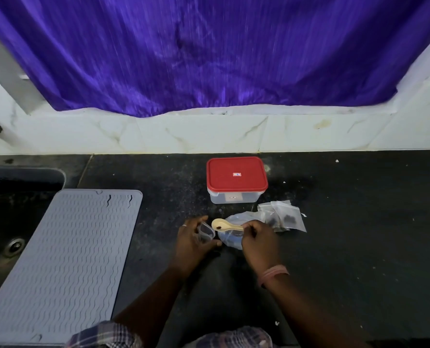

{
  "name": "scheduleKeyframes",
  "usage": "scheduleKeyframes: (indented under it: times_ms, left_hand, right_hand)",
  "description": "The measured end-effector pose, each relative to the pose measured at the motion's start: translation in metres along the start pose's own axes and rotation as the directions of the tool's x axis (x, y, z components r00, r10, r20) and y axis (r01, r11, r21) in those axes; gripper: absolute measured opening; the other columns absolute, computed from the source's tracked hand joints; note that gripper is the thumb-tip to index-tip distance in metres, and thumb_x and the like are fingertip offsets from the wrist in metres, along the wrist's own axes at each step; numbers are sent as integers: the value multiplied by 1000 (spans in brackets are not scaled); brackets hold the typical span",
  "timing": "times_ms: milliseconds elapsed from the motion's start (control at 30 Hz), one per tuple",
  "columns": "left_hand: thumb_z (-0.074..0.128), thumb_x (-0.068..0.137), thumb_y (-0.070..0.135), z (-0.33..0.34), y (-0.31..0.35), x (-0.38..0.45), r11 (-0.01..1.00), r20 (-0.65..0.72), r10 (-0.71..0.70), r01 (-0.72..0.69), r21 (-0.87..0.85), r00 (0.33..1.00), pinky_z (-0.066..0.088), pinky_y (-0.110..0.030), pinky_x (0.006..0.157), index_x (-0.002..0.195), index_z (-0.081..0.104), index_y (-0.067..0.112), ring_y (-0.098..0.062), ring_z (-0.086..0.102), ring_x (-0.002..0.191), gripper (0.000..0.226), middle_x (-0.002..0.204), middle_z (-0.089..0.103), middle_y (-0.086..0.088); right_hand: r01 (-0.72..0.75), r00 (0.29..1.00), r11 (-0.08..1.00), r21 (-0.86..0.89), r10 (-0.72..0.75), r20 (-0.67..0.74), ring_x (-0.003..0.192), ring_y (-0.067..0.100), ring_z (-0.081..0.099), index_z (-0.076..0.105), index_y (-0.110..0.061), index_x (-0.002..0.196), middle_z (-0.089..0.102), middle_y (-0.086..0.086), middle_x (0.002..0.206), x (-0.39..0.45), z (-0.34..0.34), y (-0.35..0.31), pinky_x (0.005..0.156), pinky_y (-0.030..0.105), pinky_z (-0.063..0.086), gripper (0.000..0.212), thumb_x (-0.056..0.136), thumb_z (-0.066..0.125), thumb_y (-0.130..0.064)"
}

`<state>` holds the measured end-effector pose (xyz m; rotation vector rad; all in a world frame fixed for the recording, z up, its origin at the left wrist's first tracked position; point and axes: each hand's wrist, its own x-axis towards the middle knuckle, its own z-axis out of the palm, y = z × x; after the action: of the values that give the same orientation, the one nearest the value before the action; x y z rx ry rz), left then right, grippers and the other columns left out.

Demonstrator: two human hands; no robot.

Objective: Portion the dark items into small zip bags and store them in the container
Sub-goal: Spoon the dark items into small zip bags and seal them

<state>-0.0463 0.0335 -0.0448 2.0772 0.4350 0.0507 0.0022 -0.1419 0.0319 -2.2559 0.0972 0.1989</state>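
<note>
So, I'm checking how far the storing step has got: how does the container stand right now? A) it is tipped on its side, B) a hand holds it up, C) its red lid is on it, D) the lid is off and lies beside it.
C: the container stands upright on the counter with its red lid on it, and neither hand touches it.

Kitchen surroundings: counter, sink, mat, cloth.

Black speckled countertop (359, 247) backed by white marbled tiles (208, 131); grey ribbed mat (66, 262) at left, lying partly over a dark sink (5, 222) with its round drain (14, 246) showing; shiny purple cloth (208, 51) draped down behind, over the tiles' top edge.
</note>
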Motion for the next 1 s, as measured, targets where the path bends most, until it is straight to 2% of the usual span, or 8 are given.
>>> scheduleKeyframes:
  times_ms: [133,267,367,500,600,767,900,1000]
  left_hand:
    - [87,62,51,0,0,-4,999,-19,27,-27,-20,999,53,-36,97,135,55,33,-8,54,118,81,127,55,14]
    - [92,65,41,0,6,-6,999,-6,47,-48,-17,999,50,-29,99,138,56,22,-10,56,117,84,127,56,6]
    - [90,69,37,0,11,-7,998,9,44,-44,-33,999,49,-22,96,140,55,21,-5,56,115,80,129,56,5]
    - [88,72,30,-1,9,-9,997,-20,32,-34,-71,999,52,-38,100,138,55,20,-9,59,114,75,126,57,4]
    - [83,67,47,1,8,-10,995,-21,24,-26,-99,1000,53,-42,99,138,55,27,-9,61,113,79,123,58,8]
    - [79,60,57,6,12,-10,989,-36,19,-24,-143,999,55,-42,96,135,55,32,-9,63,111,83,123,57,9]
    - [87,63,46,9,15,-10,991,-49,18,-24,-128,999,52,-38,100,135,55,29,-7,58,115,81,126,55,11]
    - [90,69,31,10,15,-11,995,-42,13,-17,-101,999,50,-31,101,136,55,27,-5,56,116,76,126,54,12]
  right_hand:
    - [79,997,993,-90,-78,14,79,16,59,71,-12,84,67,3,87,1,9,0,68,23,38,17,92,57,-12]
    - [296,954,924,-242,-300,24,87,20,60,71,-10,94,65,6,94,-1,17,2,76,24,42,16,90,56,-13]
    - [509,861,745,-432,-451,237,93,20,55,66,-21,103,60,2,104,1,25,5,85,33,48,22,84,54,-25]
    - [639,762,545,-543,-545,350,96,27,60,66,-22,111,61,4,102,-4,34,18,88,43,52,30,82,66,-27]
    - [652,743,533,-539,-591,313,107,30,60,63,-21,121,63,8,110,-9,32,27,91,45,53,39,83,70,-30]
    - [664,721,587,-464,-666,189,98,25,65,71,-22,111,65,8,104,-14,25,27,85,34,54,35,77,80,-25]
    - [600,795,769,-222,-604,58,97,17,59,72,-17,113,64,5,103,-18,17,24,87,30,51,30,91,53,-22]
    - [529,844,840,-124,-536,-29,96,11,58,74,-16,107,63,0,102,-18,11,26,88,23,47,24,91,55,-16]
